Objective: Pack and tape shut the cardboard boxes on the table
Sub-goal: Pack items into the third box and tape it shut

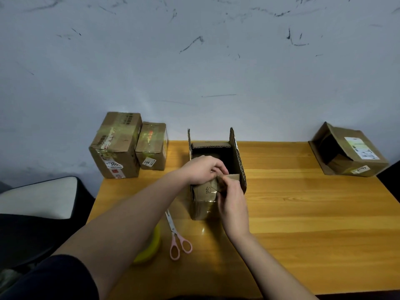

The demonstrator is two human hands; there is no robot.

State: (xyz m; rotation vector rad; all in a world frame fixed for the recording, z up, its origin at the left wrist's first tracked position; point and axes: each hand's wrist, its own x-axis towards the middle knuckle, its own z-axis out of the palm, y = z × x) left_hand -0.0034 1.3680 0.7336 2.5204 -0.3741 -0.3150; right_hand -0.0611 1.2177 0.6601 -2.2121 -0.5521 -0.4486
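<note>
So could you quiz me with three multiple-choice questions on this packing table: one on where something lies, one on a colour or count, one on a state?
1. Where do the scissors lie?
A. inside the open box
B. on the table, near side of the open box
C. on the taped boxes

2. What colour are the scissor handles?
A. pink
B. blue
C. black

3. How is the middle box?
A. taped shut
B. crushed flat
C. open, side flaps standing

Answers:
1 B, they rest on the wooden table beside the left forearm.
2 A, both loops are pink.
3 C, its dark inside shows while both hands work its near flap.
</note>
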